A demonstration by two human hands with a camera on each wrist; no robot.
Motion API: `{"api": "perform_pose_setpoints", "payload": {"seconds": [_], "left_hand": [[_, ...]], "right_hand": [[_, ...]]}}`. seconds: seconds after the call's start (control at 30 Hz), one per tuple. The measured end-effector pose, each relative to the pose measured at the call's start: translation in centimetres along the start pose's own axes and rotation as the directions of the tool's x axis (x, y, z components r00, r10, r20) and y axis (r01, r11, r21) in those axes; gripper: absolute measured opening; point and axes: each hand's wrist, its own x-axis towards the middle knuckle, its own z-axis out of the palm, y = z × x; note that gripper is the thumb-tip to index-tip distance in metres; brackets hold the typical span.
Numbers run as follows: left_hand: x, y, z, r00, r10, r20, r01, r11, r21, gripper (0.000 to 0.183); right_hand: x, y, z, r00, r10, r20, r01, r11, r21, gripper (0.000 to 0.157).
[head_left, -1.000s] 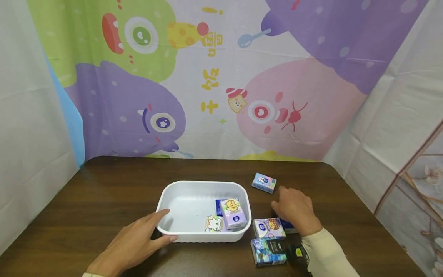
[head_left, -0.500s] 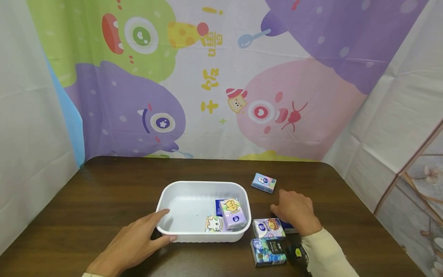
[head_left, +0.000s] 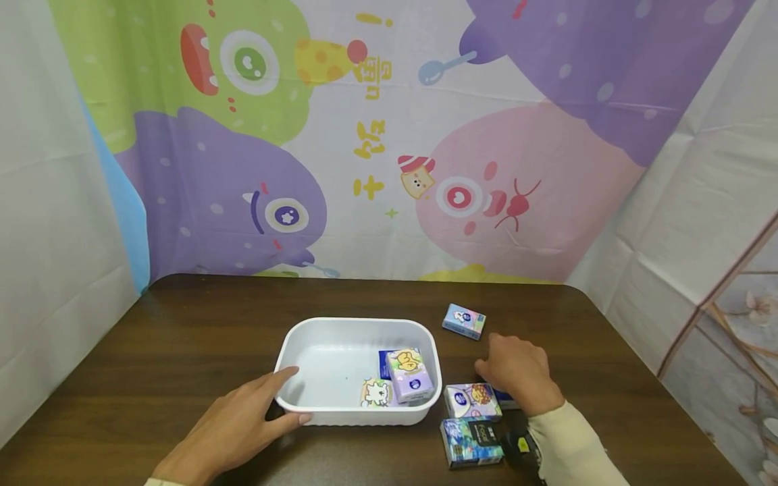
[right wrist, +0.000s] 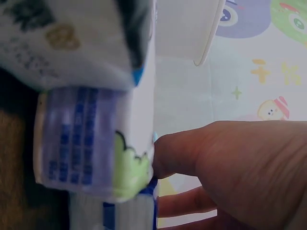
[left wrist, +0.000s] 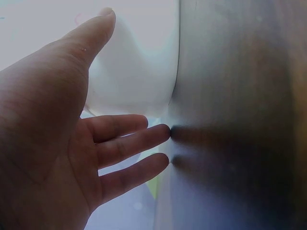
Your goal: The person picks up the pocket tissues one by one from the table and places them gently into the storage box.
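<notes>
White tub, lilac pack inside, packs outside

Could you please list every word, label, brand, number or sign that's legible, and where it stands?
"干饭" and "!" on the printed curtain, sideways; the character between is uncertain.
Blue-green tissue packet: lettering too small.
White tissue packet: too small or blurred.
Light-blue tissue packet, purple tissue packet: too small.

There are two hands, one tub and at least six packets.

Left hand (spread); right hand downturned
</notes>
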Motion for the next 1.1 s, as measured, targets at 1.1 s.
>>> {"api": "perform_pose_setpoints", "payload": {"seconds": [1.1], "left_hand": [[-0.06,0.03,-0.02,1.000,0.010,-0.001,-0.010,1.000,0.015,0.079]], "right_hand": [[0.21,-0.39,-0.70,0.979,-0.016,-0.201,0.030,0.998,0.064,0.024]]}}
